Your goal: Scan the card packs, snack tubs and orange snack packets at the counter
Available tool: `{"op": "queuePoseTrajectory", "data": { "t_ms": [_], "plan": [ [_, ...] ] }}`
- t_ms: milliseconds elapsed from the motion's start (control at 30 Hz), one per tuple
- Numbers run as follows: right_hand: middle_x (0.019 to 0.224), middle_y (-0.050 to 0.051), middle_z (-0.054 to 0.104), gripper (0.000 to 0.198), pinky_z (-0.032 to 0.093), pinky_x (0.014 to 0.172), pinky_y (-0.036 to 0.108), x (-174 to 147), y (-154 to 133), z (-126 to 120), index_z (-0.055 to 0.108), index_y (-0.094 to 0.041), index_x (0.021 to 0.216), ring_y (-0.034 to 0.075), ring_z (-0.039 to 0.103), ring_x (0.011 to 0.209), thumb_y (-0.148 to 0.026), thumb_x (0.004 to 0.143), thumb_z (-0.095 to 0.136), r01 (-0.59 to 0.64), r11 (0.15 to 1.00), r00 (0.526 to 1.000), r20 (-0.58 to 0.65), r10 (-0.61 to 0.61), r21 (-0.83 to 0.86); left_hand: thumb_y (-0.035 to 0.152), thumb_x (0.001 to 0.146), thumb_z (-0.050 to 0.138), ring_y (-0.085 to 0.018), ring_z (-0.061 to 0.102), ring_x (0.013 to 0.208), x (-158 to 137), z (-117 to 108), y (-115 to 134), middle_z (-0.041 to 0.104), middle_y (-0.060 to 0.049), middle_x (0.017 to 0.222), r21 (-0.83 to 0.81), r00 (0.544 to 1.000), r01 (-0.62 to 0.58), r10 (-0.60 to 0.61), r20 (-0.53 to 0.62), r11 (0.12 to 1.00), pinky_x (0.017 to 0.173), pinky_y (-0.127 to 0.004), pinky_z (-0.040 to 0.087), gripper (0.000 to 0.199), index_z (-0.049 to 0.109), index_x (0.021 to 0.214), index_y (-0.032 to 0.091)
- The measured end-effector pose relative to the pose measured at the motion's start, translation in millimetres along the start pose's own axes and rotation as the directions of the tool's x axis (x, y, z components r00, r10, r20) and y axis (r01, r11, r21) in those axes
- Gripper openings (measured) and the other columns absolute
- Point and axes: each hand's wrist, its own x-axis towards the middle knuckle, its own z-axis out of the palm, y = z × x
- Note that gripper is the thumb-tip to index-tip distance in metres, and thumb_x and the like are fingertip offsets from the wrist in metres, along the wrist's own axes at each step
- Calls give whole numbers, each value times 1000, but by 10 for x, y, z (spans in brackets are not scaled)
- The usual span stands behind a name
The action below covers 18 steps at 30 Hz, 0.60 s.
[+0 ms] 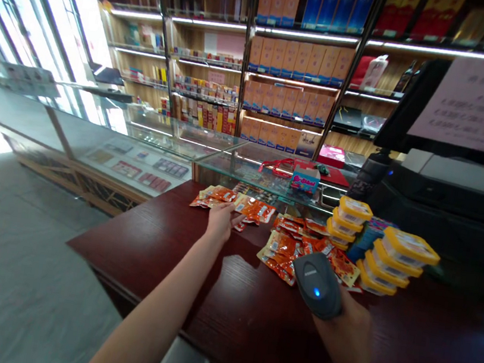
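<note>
My right hand (350,329) is wrapped round a dark grey barcode scanner (317,285) with a blue light lit on top. The scanner is held over the counter, at the near edge of a pile of orange snack packets (284,247). Further left, my left hand (219,221) reaches to another group of orange snack packets (256,209). Its fingers are stretched out, the thumb apart, at the near side of these packets; whether the fingertips press on one cannot be made out. Yellow-lidded tubs stand in a shorter stack (346,223) and a nearer stack (397,263) right of the pile.
The dark red wooden counter (241,313) has its edge on the left. Behind it are a glass display case (213,156) and a small blue-pink box (305,179). A monitor with a pink paper sheet (477,106) rises at the right. Shelves of boxes (299,60) line the wall.
</note>
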Motion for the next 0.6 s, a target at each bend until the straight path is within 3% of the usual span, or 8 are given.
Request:
{"op": "queuePoseTrajectory", "data": {
  "t_ms": [133, 267, 367, 400, 433, 500, 567, 600],
  "plan": [
    [66, 6, 69, 18, 42, 52, 27, -4, 81, 38, 63, -22, 82, 22, 64, 56, -36, 73, 57, 21, 999, 1000, -15, -22, -32, 2, 74, 54, -12, 64, 64, 60, -427, 266, 63, -2, 72, -4, 992, -7, 6, -126, 1000, 73, -38, 61, 11, 55, 75, 13],
    [71, 7, 72, 28, 43, 51, 27, -12, 86, 55, 66, -21, 93, 24, 66, 59, -36, 71, 59, 29, 1000, 999, -25, -29, -11, 0, 72, 54, -12, 64, 62, 77, -870, 347, 64, -5, 71, 71, 972, -7, 24, -235, 997, 69, -32, 59, 11, 57, 72, 11],
    [72, 7, 71, 28, 43, 54, 29, -33, 36, 50, 65, -20, 96, 26, 66, 63, -36, 74, 56, -19, 1000, 1000, 5, 19, 2, 7, 73, 57, -16, 66, 71, 53, -1067, 355, 66, -7, 73, 307, 969, -80, 146, -198, 948, 73, -32, 56, 7, 61, 69, 11],
    [72, 7, 71, 27, 42, 54, 30, -41, 25, 48, 65, -21, 95, 26, 66, 63, -36, 75, 55, -30, 1000, 999, 12, 30, 3, 11, 74, 58, -19, 66, 78, 31, -1102, 355, 67, -8, 76, 472, 962, -126, 223, -155, 872, 77, -34, 55, 7, 64, 70, 11],
    [71, 7, 71, 26, 42, 55, 31, -48, 18, 49, 64, -21, 93, 27, 66, 63, -37, 75, 55, -37, 999, 999, 15, 37, -1, 14, 74, 60, -23, 66, 88, 1, -1125, 351, 68, -9, 84, 650, 944, -177, 314, -100, 739, 83, -37, 53, 8, 67, 74, 11],
    [70, 6, 70, 23, 42, 56, 31, -57, 20, 54, 64, -22, 90, 27, 66, 63, -37, 75, 54, -36, 999, 999, 20, 36, -10, 18, 76, 60, -30, 58, 110, -80, -1138, 325, 66, -13, 107, 900, 884, -253, 463, 66, 355, 96, -44, 46, 20, 70, 92, 13],
    [70, 6, 70, 22, 42, 56, 30, -62, 32, 63, 64, -23, 88, 26, 66, 63, -37, 75, 54, -42, 999, 999, 25, 43, -20, 22, 81, 56, -29, 48, 123, -172, -1122, 264, 58, -13, 126, 944, 844, -331, 455, 286, 20, 105, -46, 37, 32, 67, 111, 19],
    [70, 6, 70, 21, 42, 56, 30, -62, 37, 67, 64, -23, 87, 26, 66, 63, -37, 74, 54, -48, 999, 998, 29, 49, -23, 24, 84, 53, -27, 47, 125, -212, -1107, 223, 56, -12, 129, 916, 837, -391, 380, 394, -90, 106, -44, 35, 34, 65, 116, 22]
  ]
}}
